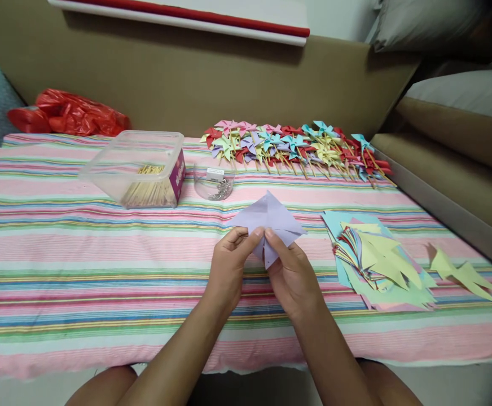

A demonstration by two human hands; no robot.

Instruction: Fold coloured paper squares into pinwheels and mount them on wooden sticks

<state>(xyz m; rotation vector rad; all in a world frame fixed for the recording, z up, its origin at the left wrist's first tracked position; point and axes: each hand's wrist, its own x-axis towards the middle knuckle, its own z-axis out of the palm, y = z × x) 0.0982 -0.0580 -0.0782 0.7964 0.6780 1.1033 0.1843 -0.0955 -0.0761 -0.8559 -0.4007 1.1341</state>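
Note:
A purple paper square (267, 211), cut in from its corners, is held up above the striped cloth in front of me. My left hand (234, 256) pinches it near the middle from the left, thumb on top. From the right, my right hand (290, 270) grips the same paper, its thumb meeting the left one close to the centre. The fingers beneath the paper are partly hidden. Beyond the paper stands a round clear container (213, 181) with small metal pins and a white label inside.
A clear plastic box (131, 160) of wooden sticks stands left. Finished paper pinwheels (292, 144) lie in rows at the back. To the right are stacked coloured papers (381, 259) and a loose yellow cut sheet (461, 273). A red plastic bag (77, 113) lies back left.

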